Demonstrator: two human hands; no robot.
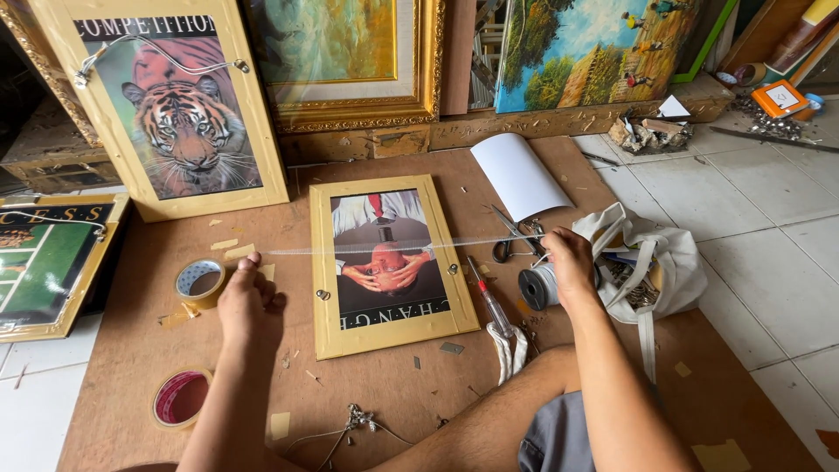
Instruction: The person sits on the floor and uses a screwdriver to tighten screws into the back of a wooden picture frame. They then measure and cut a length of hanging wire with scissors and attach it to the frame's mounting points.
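Head view looks straight down on two bare arms stretched over a brown board (pixel 367 402) on the floor. Left hand (pixel 245 297) is closed in a pinch on one end of a thin clear cord (pixel 393 246), thumb and fingertips pressed together just beside a roll of tan tape (pixel 199 281). Right hand (pixel 568 262) is closed on the other end, fingers curled, right above a grey spool (pixel 535 287) of the same cord. Between the two hands the cord runs taut and nearly level, crossing the upper part of a gold-framed picture (pixel 391 264) that lies flat on the board, its image upside down to the wearer.

Just right of the frame lie a red-handled screwdriver (pixel 488 301) and a pair of scissors (pixel 511 236), with a curled white sheet (pixel 520 175) beyond them. A white cloth bag (pixel 651 267) slumps against the right wrist, partly on the white floor tiles (pixel 752 253). Near the left forearm sits a red tape roll (pixel 181 398). Against the wall lean a framed tiger poster (pixel 170 105), an ornate gold frame (pixel 350 61) and a landscape painting (pixel 585 52); another gold-framed print (pixel 48 262) lies at far left.
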